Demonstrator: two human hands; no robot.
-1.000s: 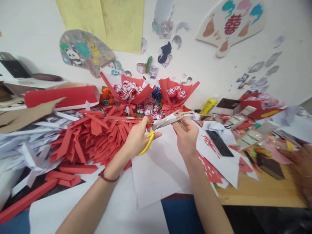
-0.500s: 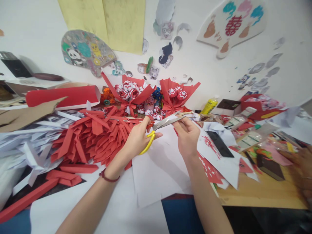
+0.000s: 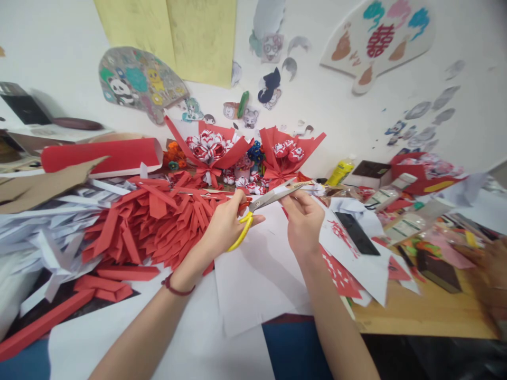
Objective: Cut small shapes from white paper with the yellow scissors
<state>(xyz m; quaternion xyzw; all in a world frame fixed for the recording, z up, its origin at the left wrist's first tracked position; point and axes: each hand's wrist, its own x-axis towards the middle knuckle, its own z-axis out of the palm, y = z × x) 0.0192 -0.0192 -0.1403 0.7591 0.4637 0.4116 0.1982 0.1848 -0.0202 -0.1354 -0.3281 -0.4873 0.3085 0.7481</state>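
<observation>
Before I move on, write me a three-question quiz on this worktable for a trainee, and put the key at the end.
1. Multiple choice: which hand grips the handle of the scissors?
A. The left hand
B. The right hand
C. Neither hand

2. True or false: a dark red bracelet circles the left wrist.

3. Fill in the missing word: seen from the head camera, the pile of folded red paper pieces lies to the ____ of the scissors.

Key: 1. A; 2. true; 3. left.
</observation>
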